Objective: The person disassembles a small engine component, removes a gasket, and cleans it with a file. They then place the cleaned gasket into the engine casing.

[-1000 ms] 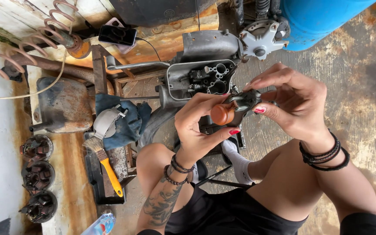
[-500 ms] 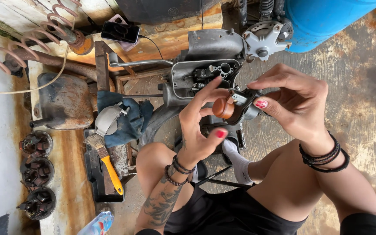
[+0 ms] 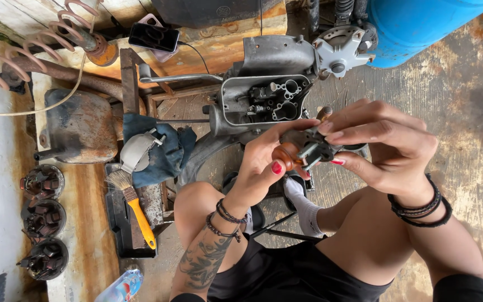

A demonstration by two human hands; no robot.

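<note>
Both hands, left hand (image 3: 266,168) and right hand (image 3: 387,148), pinch a small metal part (image 3: 308,148) below the open carburetor body (image 3: 266,100); a slackened grip likely drops it onto the floor.

A phone (image 3: 154,37) lies on the wooden plank at the top left, its dark screen blank, a pinkish case edging it. At the bottom edge a clear plastic bottle (image 3: 122,286) shows a label of blue and red.
</note>
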